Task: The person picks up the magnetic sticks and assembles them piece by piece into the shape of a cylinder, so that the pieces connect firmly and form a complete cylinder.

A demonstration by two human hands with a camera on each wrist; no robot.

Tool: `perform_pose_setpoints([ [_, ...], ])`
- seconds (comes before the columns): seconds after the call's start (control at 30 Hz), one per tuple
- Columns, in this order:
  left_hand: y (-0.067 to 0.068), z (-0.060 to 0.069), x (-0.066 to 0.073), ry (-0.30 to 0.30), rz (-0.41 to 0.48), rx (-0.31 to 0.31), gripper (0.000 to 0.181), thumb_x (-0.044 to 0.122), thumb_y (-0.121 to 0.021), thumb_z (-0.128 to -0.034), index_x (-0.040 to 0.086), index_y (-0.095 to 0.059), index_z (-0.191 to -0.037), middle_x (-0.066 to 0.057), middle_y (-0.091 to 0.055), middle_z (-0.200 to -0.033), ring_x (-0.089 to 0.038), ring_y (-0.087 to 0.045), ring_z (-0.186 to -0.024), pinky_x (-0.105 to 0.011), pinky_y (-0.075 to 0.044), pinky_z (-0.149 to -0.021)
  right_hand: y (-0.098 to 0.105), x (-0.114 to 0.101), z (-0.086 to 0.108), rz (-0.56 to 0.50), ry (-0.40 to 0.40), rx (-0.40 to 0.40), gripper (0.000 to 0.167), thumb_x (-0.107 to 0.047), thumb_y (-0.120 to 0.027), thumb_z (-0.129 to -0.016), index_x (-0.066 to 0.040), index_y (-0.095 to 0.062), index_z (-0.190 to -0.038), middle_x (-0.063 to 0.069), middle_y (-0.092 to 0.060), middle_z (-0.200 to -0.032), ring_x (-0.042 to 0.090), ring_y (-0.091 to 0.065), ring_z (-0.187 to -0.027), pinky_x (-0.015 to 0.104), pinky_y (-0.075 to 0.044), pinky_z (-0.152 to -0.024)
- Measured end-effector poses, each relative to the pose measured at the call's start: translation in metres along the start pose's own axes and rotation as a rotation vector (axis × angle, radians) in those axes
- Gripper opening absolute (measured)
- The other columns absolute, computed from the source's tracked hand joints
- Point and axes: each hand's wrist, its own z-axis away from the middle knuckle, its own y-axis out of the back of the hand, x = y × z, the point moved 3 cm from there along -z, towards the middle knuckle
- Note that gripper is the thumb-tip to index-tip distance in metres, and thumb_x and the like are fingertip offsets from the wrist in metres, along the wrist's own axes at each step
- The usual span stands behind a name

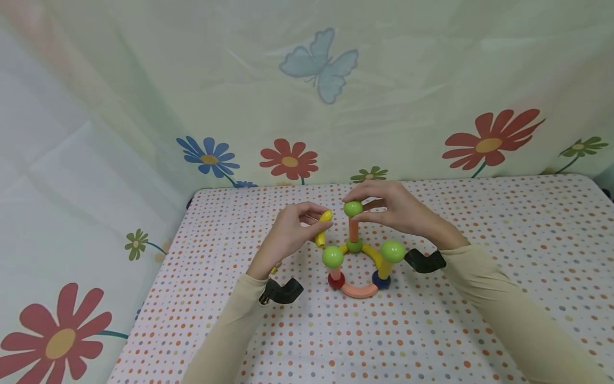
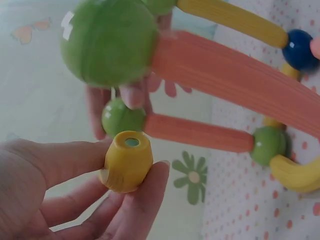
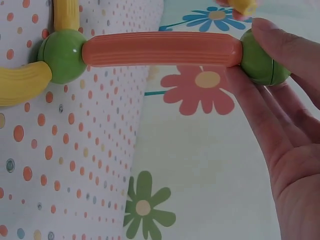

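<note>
My left hand (image 1: 293,233) pinches a yellow stick (image 1: 320,234) left of the built frame; its hollow end (image 2: 129,157) faces the left wrist view. The right hand (image 1: 395,209) holds the green ball (image 1: 353,208) on top of the rear orange post (image 1: 354,229), which rises from a green ball (image 1: 354,245). Two other green balls (image 1: 333,257) (image 1: 393,251) top a pink post and a yellow post, standing on a red ball (image 1: 336,281) and a blue ball (image 1: 381,280). Curved yellow and pink pieces (image 1: 360,290) join the base.
The dotted tablecloth (image 1: 336,341) lies under the frame. Behind the table hangs a curtain (image 1: 393,96) with printed flowers and a butterfly. A small yellow piece (image 1: 274,270) shows beside my left wrist, partly hidden.
</note>
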Motion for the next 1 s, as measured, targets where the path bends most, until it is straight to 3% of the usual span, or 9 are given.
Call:
perform_pose_setpoints([
  [0.17,-0.001,-0.001,0.012,0.020,-0.022,-0.041,0.031,0.022,-0.081,-0.0942,0.008,-0.076,-0.121,-0.006,-0.074,-0.109,-0.019,-0.070,-0.095,-0.028,-0.056,-0.072,0.000,-0.001,0.001,-0.019,0.010,-0.008,0.038,0.003,-0.083,-0.086,-0.006,-0.075,-0.122,0.009,-0.070,-0.123,0.026,-0.067,-0.111,0.043,-0.060,-0.093],
  [0.47,-0.008,-0.009,0.014,-0.011,0.016,-0.069,0.030,0.022,-0.079,-0.0962,0.008,-0.075,-0.122,-0.008,-0.074,-0.112,-0.020,-0.070,-0.097,-0.027,-0.057,-0.073,-0.001,-0.002,0.003,-0.029,0.017,-0.019,0.040,0.004,-0.082,-0.087,-0.004,-0.072,-0.125,0.011,-0.069,-0.124,0.028,-0.067,-0.110,0.045,-0.060,-0.092],
  [0.6,-0.008,-0.010,0.009,0.044,0.164,-0.115,0.030,0.019,-0.076,-0.0986,0.005,-0.073,-0.125,-0.010,-0.075,-0.112,-0.020,-0.071,-0.093,-0.036,-0.060,-0.080,0.003,-0.007,0.004,0.012,0.020,-0.007,0.040,0.001,-0.081,-0.089,-0.004,-0.070,-0.127,0.009,-0.068,-0.124,0.028,-0.067,-0.114,0.051,-0.057,-0.095],
  [0.77,-0.006,-0.011,0.002,0.099,0.357,-0.177,0.031,0.016,-0.072,-0.1011,0.001,-0.070,-0.128,-0.013,-0.074,-0.117,-0.020,-0.070,-0.097,-0.044,-0.061,-0.088,0.014,-0.035,0.006,0.084,0.119,0.059,0.037,0.002,-0.084,-0.085,-0.006,-0.072,-0.120,0.003,-0.069,-0.116,0.020,-0.065,-0.107,0.032,-0.057,-0.090],
  [0.87,-0.004,-0.012,-0.002,0.102,0.414,-0.199,0.031,0.013,-0.068,-0.1028,-0.001,-0.069,-0.131,-0.014,-0.073,-0.122,-0.019,-0.069,-0.101,-0.041,-0.061,-0.088,0.011,-0.064,0.007,0.129,0.196,0.000,0.031,0.000,-0.085,-0.085,-0.010,-0.075,-0.113,0.000,-0.068,-0.111,0.015,-0.064,-0.097,0.028,-0.056,-0.084],
  [1.0,-0.003,-0.012,-0.004,0.120,0.477,-0.216,0.032,0.011,-0.065,-0.1044,-0.003,-0.067,-0.133,-0.016,-0.072,-0.127,-0.017,-0.070,-0.101,-0.041,-0.060,-0.089,-0.011,-0.092,0.010,0.254,0.246,-0.209,0.019,-0.010,-0.084,-0.090,-0.014,-0.076,-0.106,-0.002,-0.065,-0.109,0.011,-0.062,-0.092,0.034,-0.056,-0.081],
])
